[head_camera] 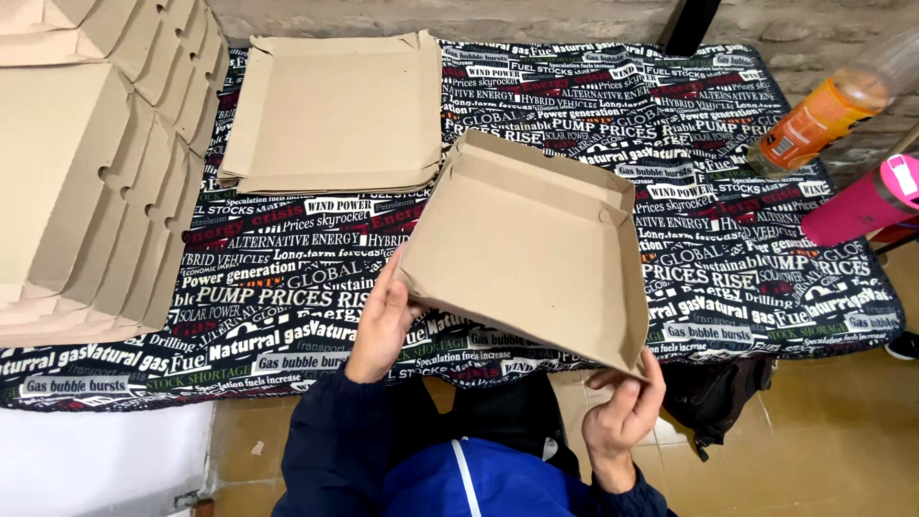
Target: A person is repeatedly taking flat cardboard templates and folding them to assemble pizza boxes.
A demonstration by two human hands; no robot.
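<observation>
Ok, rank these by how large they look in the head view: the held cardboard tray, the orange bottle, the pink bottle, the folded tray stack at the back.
1. Held cardboard tray, though nearness to the camera flatters it.
2. Folded tray stack, close behind.
3. Orange bottle and pink bottle: alike, both cut off by the frame edge, so unranked.

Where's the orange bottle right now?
In the head view, the orange bottle lies tilted at the table's far right edge, just above the pink bottle, to the right of the folded cardboard tray held in both hands.
</observation>
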